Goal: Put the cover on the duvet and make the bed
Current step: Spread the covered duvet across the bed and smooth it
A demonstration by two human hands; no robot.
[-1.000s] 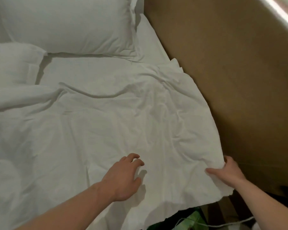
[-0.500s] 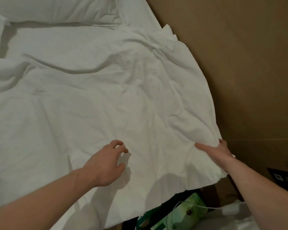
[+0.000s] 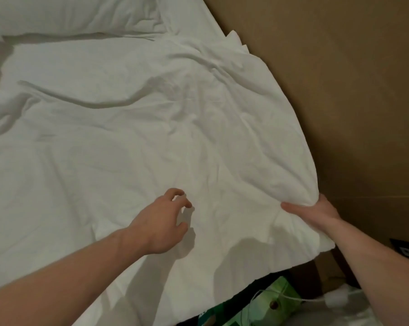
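From the head camera, the right hand [image 3: 316, 214] pinched the near right corner of the white duvet [image 3: 151, 142], thumb on top and fingers curled beneath the fabric, beside the brown wall [image 3: 340, 90]. The left hand [image 3: 161, 224] hovered just above the cloth, fingers loosely curled and apart, holding nothing. The likely trouble: a pull from that single corner could drag the cover askew or bunch the filling, since the other hand had no hold. The duvet lay spread over the bed, creased, below the pillow [image 3: 69, 15].
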